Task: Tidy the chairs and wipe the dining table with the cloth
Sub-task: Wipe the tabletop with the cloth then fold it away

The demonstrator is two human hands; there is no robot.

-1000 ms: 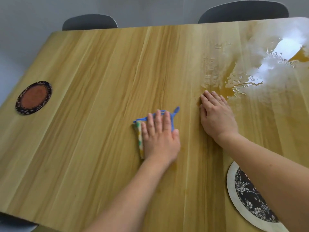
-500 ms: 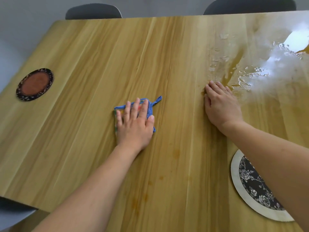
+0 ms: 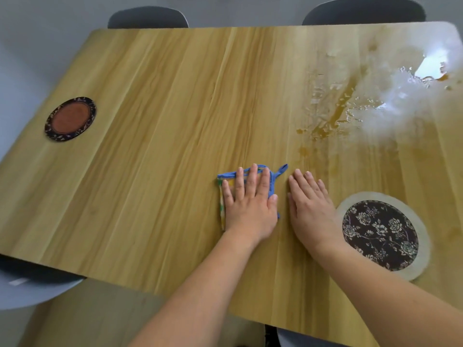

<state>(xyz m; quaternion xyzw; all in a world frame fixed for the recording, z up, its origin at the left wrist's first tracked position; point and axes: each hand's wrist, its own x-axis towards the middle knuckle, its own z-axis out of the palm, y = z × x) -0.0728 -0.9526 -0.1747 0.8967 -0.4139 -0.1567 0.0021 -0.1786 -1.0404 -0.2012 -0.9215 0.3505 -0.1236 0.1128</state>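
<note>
A light wooden dining table [image 3: 162,146] fills the view. My left hand [image 3: 249,206] lies flat with straight fingers on a small folded cloth [image 3: 222,196] with blue edging, pressing it to the table near the middle. My right hand [image 3: 310,209] rests flat on the bare wood just right of the cloth, fingers straight. A wet, shiny patch with amber streaks [image 3: 335,116] spreads over the far right of the table. Two dark chair backs [image 3: 147,18] [image 3: 363,10] show behind the far edge.
A small round dark coaster with a brown centre [image 3: 70,118] lies at the left. A larger round floral mat [image 3: 380,234] lies near my right wrist. A pale chair seat [image 3: 27,291] sticks out below the near left edge.
My left hand slid the cloth left, then back right and toward the near edge. My right hand pulled back from the wet patch to lie beside the cloth.
</note>
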